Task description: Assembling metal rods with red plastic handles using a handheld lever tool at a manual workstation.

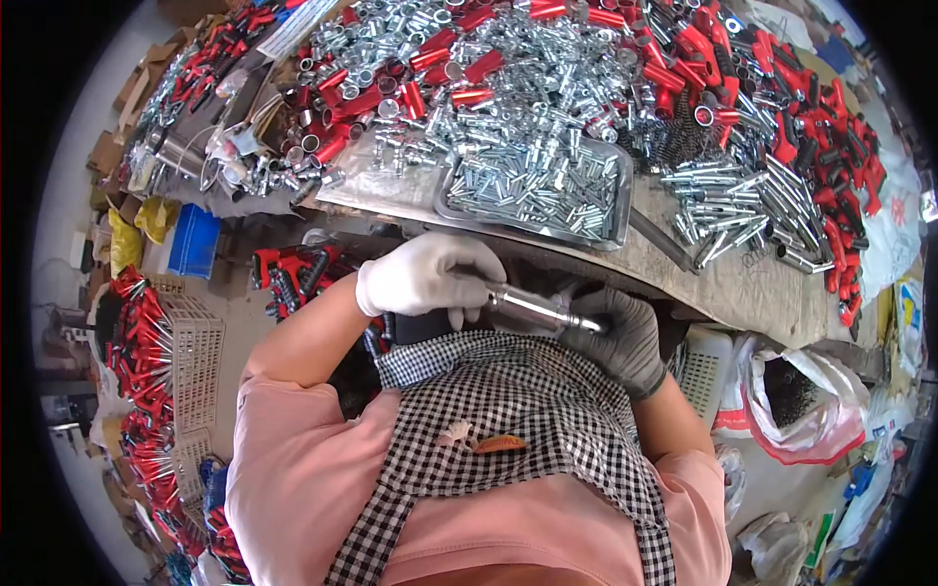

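Note:
A shiny metal cylinder [535, 309] is held level in front of my chest, below the bench edge. At its left end, my left hand [428, 277], in a white glove, is closed on it with curled fingers. My right hand [625, 340], in a dark grey glove, grips the narrower right end. Part of that end is hidden by the fingers. Just beyond both hands, a metal tray [626, 200] full of small silver pins rests at the bench's near edge.
The wooden bench [674, 283] carries piles of silver fittings [547, 73], red sleeves [484, 66], steel rods [728, 205] and red-black tool bodies [850, 166]. Plastic crates [195, 356] stand at left, near a blue bin [195, 240]. An open white sack [811, 386] sits at right.

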{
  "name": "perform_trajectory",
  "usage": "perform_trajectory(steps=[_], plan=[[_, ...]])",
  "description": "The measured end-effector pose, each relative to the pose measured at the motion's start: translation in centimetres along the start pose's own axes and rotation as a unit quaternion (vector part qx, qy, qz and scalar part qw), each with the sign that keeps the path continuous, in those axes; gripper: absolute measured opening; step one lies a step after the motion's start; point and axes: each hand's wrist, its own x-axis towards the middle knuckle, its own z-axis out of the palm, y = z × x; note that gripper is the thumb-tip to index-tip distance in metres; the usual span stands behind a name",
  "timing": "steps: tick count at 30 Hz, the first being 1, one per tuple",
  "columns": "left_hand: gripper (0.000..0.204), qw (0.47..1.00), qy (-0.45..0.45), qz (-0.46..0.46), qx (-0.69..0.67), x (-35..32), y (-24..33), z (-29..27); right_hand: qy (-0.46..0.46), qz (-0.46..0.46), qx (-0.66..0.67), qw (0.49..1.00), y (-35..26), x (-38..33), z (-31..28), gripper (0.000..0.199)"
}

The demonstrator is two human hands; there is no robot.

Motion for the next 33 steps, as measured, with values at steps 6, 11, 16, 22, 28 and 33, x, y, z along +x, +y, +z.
perform_trajectory(steps=[6,11,16,22,28,33], plan=[[0.027,0.951,0.05,0.239,0.189,1.6,-2.5,2.3,0.028,-0.046,-0.138,0.989,0.7,0.5,3.2,0.089],[0.031,0.951,0.058,0.27,0.141,3.9,-3.2,2.7,-0.061,-0.013,-0.116,0.991,0.8,2.3,2.1,0.078],[0.01,0.866,0.053,0.292,0.403,7.5,0.5,0.1,-0.044,0.017,-0.079,0.996,0.7,2.4,0.5,0.04],[0.037,0.777,0.092,0.157,0.603,14.8,1.1,-2.2,0.036,0.04,-0.003,0.999,1.2,1.7,-1.8,0.04],[0.036,0.696,0.084,0.105,0.705,14.6,1.4,-3.1,0.064,0.026,-0.038,0.997,0.9,0.9,-2.2,0.042],[0.019,0.775,0.316,0.282,0.468,10.6,2.1,-3.0,0.084,0.001,-0.162,0.983,1.6,0.9,-2.0,0.04]])
